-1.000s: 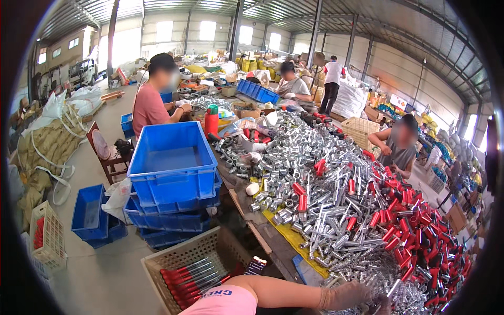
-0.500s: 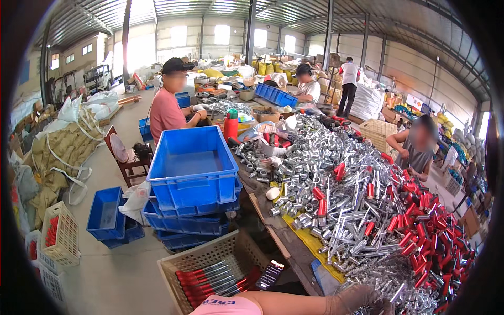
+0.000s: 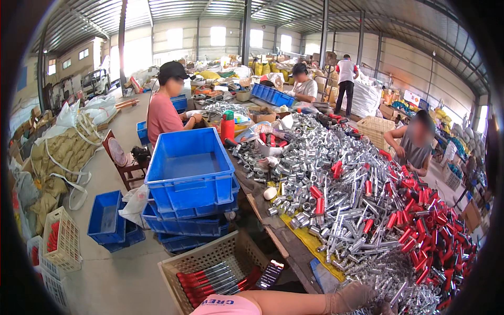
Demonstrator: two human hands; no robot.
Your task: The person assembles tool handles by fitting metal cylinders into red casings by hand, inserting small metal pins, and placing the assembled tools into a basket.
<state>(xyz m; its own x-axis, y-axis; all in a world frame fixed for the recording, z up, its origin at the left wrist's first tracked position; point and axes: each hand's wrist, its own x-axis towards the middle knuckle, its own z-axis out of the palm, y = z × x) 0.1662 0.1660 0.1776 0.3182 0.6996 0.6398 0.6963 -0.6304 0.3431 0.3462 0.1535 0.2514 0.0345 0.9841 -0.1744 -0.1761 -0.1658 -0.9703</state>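
Observation:
My left arm, in a pink sleeve, reaches right along the bottom of the picture. At its end my left hand (image 3: 350, 297), in a greyish-brown glove, lies at the near edge of a heap of shiny metal parts (image 3: 336, 239). Its fingers blend into the small parts, so what they hold cannot be made out. A dark gloved patch, apparently my right hand (image 3: 386, 308), shows only in part at the lower rim, beside the left fingers. Red-handled pieces (image 3: 446, 247) cover the heap's right side. Small thin metal bits (image 3: 378, 278) lie nearest my hands.
A beige crate (image 3: 176, 268) of red-handled metal tools (image 3: 215, 281) stands left of the table, a phone (image 3: 271, 274) at its side. Blue bins (image 3: 190, 181) are stacked behind it. Co-workers sit at the left (image 3: 165, 113), far side (image 3: 303, 86) and right (image 3: 415, 139); another person (image 3: 346, 84) stands behind.
The whole view has shifted slightly to the left. The co-worker in pink at the left has tilted the head down. My left hand stays at the heap's near edge.

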